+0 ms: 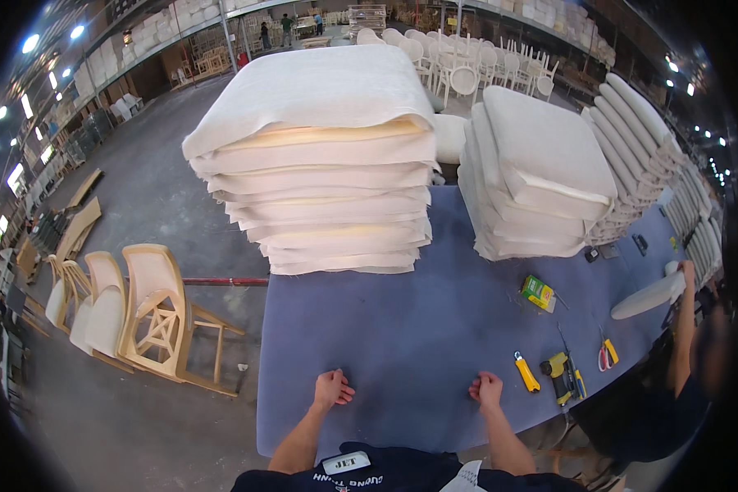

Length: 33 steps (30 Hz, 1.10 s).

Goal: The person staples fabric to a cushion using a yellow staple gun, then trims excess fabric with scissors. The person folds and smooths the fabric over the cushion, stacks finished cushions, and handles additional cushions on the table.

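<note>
My left hand [334, 389] is over the near part of the blue-covered table [385, 328], its fingers curled with nothing seen in them. To the right, my right hand [487, 389] is also curled in and holds nothing visible. Beyond both hands rises a tall stack of white fabric-covered seat cushions [320, 90], with loose fabric edges and some yellowish foam showing. A shorter cushion stack [549, 148] stands to its right. Nearest my right hand lies a yellow utility knife [526, 373], with a yellow-and-black staple gun [559, 379] beside it.
Red-and-yellow pliers [607, 354] and a green-yellow box [538, 293] lie on the right. At the right edge, a co-worker's hand [687, 272] touches a padded piece [649, 295]. More padded pieces [631, 115] stand behind. Wooden chairs [152, 312] sit on the floor at left.
</note>
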Available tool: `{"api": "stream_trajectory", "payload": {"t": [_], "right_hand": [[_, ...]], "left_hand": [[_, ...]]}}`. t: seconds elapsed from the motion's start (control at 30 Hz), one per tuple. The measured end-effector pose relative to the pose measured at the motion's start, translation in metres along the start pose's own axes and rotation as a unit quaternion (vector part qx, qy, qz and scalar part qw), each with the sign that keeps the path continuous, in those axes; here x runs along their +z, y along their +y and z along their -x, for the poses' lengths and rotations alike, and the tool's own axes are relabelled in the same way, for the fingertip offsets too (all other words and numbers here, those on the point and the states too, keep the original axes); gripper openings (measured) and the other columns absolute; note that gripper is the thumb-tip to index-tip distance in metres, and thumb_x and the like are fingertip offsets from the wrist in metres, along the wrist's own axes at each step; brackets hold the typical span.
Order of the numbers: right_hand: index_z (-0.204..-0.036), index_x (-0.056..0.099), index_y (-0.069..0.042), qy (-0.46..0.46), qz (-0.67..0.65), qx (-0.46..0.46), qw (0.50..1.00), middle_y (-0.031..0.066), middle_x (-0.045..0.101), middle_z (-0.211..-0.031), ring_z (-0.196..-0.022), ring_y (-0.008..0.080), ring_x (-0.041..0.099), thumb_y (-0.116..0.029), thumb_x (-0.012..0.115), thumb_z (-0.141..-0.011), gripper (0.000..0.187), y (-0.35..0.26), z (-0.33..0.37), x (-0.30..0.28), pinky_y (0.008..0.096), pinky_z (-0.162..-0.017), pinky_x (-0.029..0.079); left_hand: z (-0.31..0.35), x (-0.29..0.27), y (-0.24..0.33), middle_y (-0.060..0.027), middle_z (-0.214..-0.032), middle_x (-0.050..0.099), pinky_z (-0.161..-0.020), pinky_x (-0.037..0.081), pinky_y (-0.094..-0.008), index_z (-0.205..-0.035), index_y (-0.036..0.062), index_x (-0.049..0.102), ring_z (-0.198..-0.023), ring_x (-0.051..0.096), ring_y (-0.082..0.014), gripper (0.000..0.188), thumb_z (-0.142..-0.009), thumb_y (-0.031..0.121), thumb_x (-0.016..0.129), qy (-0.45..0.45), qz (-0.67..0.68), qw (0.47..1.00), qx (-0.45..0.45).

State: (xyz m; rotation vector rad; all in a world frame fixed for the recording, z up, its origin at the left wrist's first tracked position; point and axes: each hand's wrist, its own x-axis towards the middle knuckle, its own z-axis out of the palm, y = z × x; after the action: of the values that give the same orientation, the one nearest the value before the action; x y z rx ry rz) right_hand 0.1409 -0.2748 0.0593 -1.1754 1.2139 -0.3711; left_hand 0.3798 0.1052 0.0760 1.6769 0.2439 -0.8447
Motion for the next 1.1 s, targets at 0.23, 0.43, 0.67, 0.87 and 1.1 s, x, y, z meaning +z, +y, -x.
{"api": "stream_trajectory", "payload": {"t": [0.23,0.43,0.67,0.87,1.1], "right_hand": [[-0.141,0.065,-0.013,-0.172,0.109,-0.282,0.937,0.0008,0.072,-0.101,-0.083,0.0129,0.068,-0.048,0.059,-0.111,0.047,-0.3,0.029,0.165,0.0327,-0.068,0.058],[-0.157,0.053,-0.013,-0.169,0.124,-0.407,0.889,0.0102,0.064,-0.141,-0.117,0.0229,0.063,-0.063,0.054,-0.106,0.071,-0.569,0.098,0.278,0.0432,-0.095,0.055],[-0.154,0.054,-0.007,-0.269,0.25,-0.343,0.865,0.0145,0.068,-0.141,-0.121,0.0254,0.07,-0.06,0.061,-0.101,0.075,-0.607,0.091,0.357,0.0474,-0.097,0.058],[-0.162,0.038,0.0,-0.248,0.271,-0.38,0.849,0.0193,0.056,-0.154,-0.125,0.0292,0.068,-0.062,0.067,-0.098,0.093,-0.612,0.064,0.328,0.0474,-0.101,0.057],[-0.168,0.033,-0.009,-0.175,0.274,-0.419,0.848,0.0166,0.061,-0.147,-0.123,0.0241,0.067,-0.062,0.068,-0.099,0.093,-0.578,0.199,0.314,0.0458,-0.095,0.059]], "left_hand": [[0.022,0.0,0.001,-0.0113,-0.068,0.074,-0.047,0.056,-0.0317,-0.088,-0.0016,0.069,-0.05,0.068,-0.0154,0.044,-0.112,0.031,0.049,0.071,-0.028,0.996,0.054],[0.028,0.003,-0.006,-0.0075,-0.064,0.073,-0.053,0.057,-0.0333,-0.086,0.0008,0.07,-0.05,0.069,-0.0154,0.044,-0.111,0.032,0.051,0.093,-0.049,0.988,0.11],[0.024,-0.002,-0.01,-0.0064,-0.064,0.073,-0.062,0.059,-0.0361,-0.083,0.0031,0.07,-0.052,0.072,-0.0193,0.044,-0.11,0.032,0.052,0.124,-0.085,0.98,0.129],[0.028,0.007,-0.005,-0.0061,-0.064,0.073,-0.064,0.06,-0.0364,-0.084,0.0039,0.071,-0.053,0.072,-0.0202,0.044,-0.11,0.033,0.051,0.115,-0.101,0.98,0.13],[0.031,0.0,-0.002,-0.0066,-0.063,0.073,-0.063,0.06,-0.0357,-0.087,0.0033,0.072,-0.052,0.071,-0.0191,0.041,-0.11,0.032,0.052,0.111,-0.113,0.978,0.132]]}}
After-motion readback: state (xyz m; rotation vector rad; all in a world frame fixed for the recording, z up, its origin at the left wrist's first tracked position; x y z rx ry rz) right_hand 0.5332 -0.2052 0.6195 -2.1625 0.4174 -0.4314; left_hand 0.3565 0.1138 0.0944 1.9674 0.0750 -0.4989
